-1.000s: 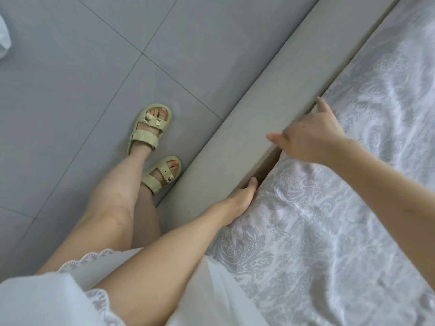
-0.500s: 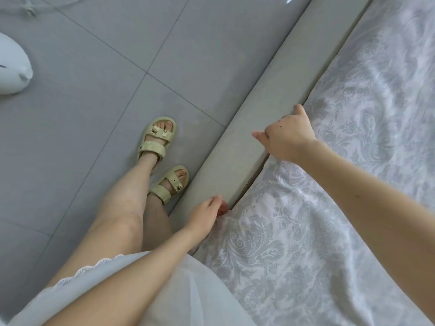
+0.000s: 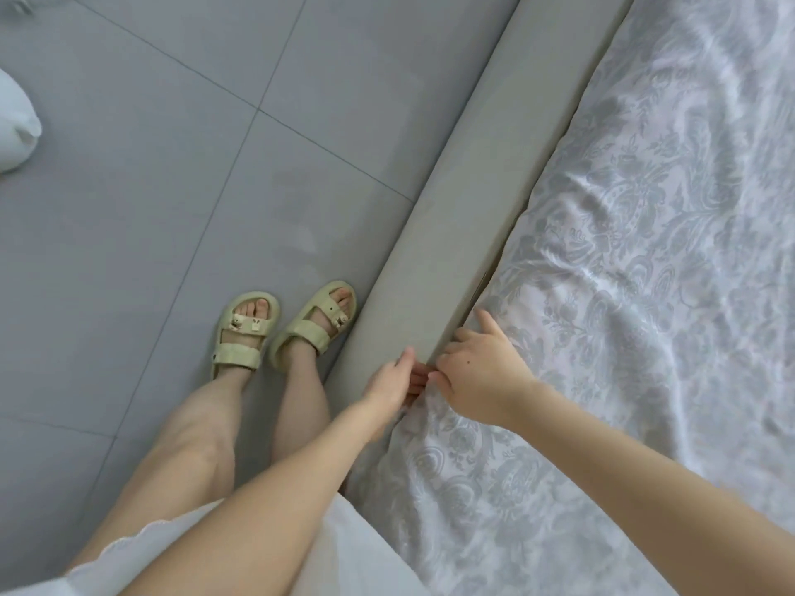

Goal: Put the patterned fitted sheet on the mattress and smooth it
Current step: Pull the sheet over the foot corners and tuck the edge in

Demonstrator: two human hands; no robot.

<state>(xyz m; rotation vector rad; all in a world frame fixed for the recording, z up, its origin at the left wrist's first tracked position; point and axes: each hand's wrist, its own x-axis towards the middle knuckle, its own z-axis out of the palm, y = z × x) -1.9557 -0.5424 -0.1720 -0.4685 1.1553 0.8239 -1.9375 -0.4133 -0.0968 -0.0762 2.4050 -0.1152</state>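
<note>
The white fitted sheet (image 3: 636,303) with a grey floral pattern covers the mattress on the right, wrinkled across its top. Its edge runs down into the gap beside the grey padded bed frame (image 3: 434,268). My left hand (image 3: 389,387) is at that gap with its fingers curled on the sheet's edge. My right hand (image 3: 479,372) lies right beside it on the sheet's edge, fingers bent down into the gap, forefinger stretched along the edge. The fingertips of both hands are partly hidden in the gap.
Grey floor tiles (image 3: 172,208) stretch out to the left. My feet in pale green sandals (image 3: 245,333) stand close to the bed frame. A white object (image 3: 15,122) lies on the floor at the far left edge.
My right hand has come back along the sheet's edge to meet my left hand. My feet have stepped along the frame, and the view has shifted up the bed.
</note>
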